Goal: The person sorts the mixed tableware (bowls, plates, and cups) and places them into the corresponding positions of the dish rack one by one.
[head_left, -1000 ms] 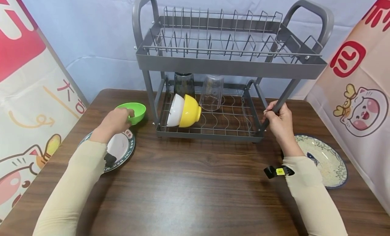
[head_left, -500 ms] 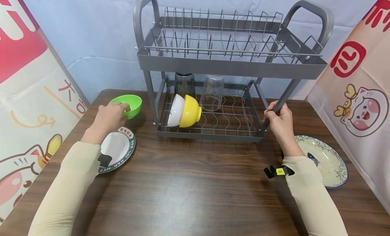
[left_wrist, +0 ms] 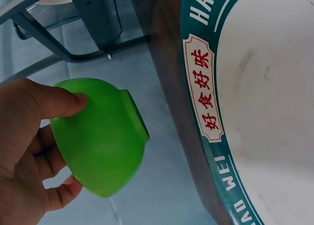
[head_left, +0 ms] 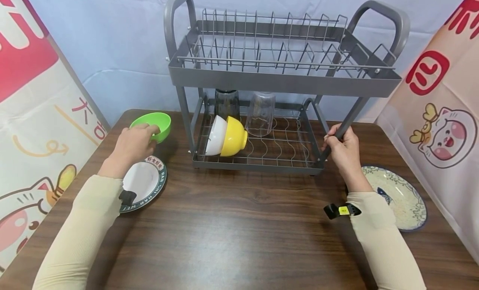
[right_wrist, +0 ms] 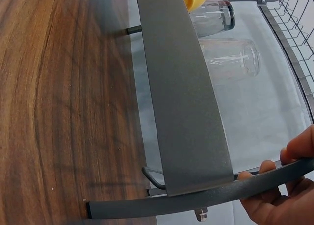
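My left hand (head_left: 129, 146) holds a small green bowl (head_left: 163, 130) by its rim, left of the grey dish rack (head_left: 280, 82). In the left wrist view the thumb presses the outer wall of the bowl (left_wrist: 100, 137), with the other fingers at the rim. Partly under the left forearm is a white plate (head_left: 144, 182) with a green lettered border. My right hand (head_left: 343, 150) grips the rack's front right leg; in the right wrist view its fingers curl round that leg (right_wrist: 216, 193). On the lower tier a white bowl (head_left: 215, 140) and a yellow bowl (head_left: 233, 140) lean together sideways.
Behind the bowls, a dark glass (head_left: 226, 102) and a clear glass (head_left: 260, 115) stand upside down on the lower tier. An oval patterned plate (head_left: 408, 202) lies at the right, partly behind the right forearm. The upper tier has upright wire dividers (head_left: 258, 53).
My left hand has carried the green bowl leftward and slightly away, farther from the rack, uncovering more of the white plate. The right hand has kept its grip on the leg.
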`<state>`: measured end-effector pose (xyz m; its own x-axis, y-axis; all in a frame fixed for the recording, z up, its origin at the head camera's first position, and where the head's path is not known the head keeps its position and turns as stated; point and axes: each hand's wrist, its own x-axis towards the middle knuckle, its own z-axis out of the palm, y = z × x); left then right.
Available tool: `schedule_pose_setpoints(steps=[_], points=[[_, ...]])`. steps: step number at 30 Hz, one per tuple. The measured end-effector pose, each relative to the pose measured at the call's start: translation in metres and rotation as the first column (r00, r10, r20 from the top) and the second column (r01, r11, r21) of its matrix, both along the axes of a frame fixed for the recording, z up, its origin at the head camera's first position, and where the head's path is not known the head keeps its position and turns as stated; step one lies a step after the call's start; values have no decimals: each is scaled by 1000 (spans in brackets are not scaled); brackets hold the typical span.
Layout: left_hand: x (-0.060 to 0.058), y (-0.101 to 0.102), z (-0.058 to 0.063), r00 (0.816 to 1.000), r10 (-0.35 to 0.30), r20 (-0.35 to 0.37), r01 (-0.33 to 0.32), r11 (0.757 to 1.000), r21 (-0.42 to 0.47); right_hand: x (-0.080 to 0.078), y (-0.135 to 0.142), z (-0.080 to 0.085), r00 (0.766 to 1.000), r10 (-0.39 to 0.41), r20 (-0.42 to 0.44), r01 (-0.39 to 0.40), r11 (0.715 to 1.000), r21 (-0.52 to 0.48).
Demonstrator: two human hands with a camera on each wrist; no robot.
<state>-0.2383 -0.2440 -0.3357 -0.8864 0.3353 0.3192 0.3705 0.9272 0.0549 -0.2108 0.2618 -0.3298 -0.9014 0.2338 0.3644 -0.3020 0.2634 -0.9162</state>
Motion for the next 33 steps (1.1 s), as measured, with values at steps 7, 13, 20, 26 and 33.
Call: schedule_pose_setpoints(steps=[7, 13, 20, 26, 33], points=[[4, 3, 4, 999, -7, 40, 7, 1000, 1, 1, 0, 0, 1000, 0, -9, 0, 1000, -13], [16, 10, 16, 989, -20, 147, 16, 999, 32, 2, 2, 0, 1000, 15, -3, -16, 1000, -26], [24, 17, 26, 978, -50, 204, 32, 995, 90, -1, 3, -2, 1000, 8, -12, -8, 1000, -29], [32, 22, 30, 961, -110, 255, 68, 984, 167, 0, 2, -2, 1000, -11, 3, 11, 999, 31], [41, 26, 32, 946, -165, 278, 112, 974, 197, 1, -1, -1, 1000, -21, -7, 21, 997, 69]])
